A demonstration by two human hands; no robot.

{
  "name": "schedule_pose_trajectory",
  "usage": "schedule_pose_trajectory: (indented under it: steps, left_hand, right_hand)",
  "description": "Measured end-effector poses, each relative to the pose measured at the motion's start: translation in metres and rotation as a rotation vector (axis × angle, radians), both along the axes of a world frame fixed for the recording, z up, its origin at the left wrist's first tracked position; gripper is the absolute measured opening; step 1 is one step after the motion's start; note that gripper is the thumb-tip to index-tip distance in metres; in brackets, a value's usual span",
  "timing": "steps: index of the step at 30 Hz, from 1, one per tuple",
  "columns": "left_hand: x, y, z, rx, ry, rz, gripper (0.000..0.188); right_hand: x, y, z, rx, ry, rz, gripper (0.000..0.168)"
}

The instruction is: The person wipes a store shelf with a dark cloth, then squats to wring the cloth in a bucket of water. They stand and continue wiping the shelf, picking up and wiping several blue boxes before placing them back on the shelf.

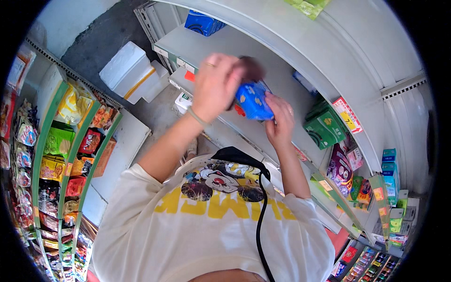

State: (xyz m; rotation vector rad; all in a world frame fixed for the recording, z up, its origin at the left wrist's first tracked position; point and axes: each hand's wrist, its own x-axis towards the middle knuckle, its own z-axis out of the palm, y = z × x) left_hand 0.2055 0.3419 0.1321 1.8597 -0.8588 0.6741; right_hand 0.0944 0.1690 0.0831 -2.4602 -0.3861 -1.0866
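Observation:
My left hand (218,83), with a ring and a pale wristband, is raised before the shelving and blurred. Its fingers are closed on a dark brown item (253,67), too blurred to name, just above a blue printed pack (254,100). My right hand (280,114) holds that pack by its right end, over a grey metal shelf. Whether the dark item touches the pack, I cannot tell. Further along the shelf, to the right, stand green boxes (326,125). Blue boxes (203,23) sit at the far upper left of the shelving.
White foam boxes (128,72) stand on the floor at the left. Racks of snack packets (58,141) line the left side. A shelf edge with a price sign (347,114) curves overhead at the right. Purple bags (340,169) and teal boxes (389,172) stand further right.

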Motion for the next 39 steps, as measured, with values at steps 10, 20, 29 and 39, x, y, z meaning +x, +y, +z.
schedule_pose_trajectory:
  steps: [10, 20, 29, 39]
  left_hand:
    - [-0.038, -0.016, -0.029, 0.088, -0.161, -0.084, 0.016]
    - [0.048, 0.012, -0.015, 0.144, -0.104, 0.321, 0.014]
    - [-0.047, -0.011, -0.035, 0.327, -0.239, -0.011, 0.022]
    - [0.049, 0.039, -0.057, -1.045, 1.282, -0.603, 0.046]
  right_hand:
    - [0.014, 0.065, -0.037, 1.410, 0.347, 0.262, 0.036]
    - [-0.006, 0.071, -0.011, 1.393, 0.393, 0.123, 0.031]
    - [0.011, 0.050, -0.015, 1.521, 0.182, 0.152, 0.033]
    - [0.013, 0.056, -0.004, 2.028, 0.644, 0.376, 0.030]
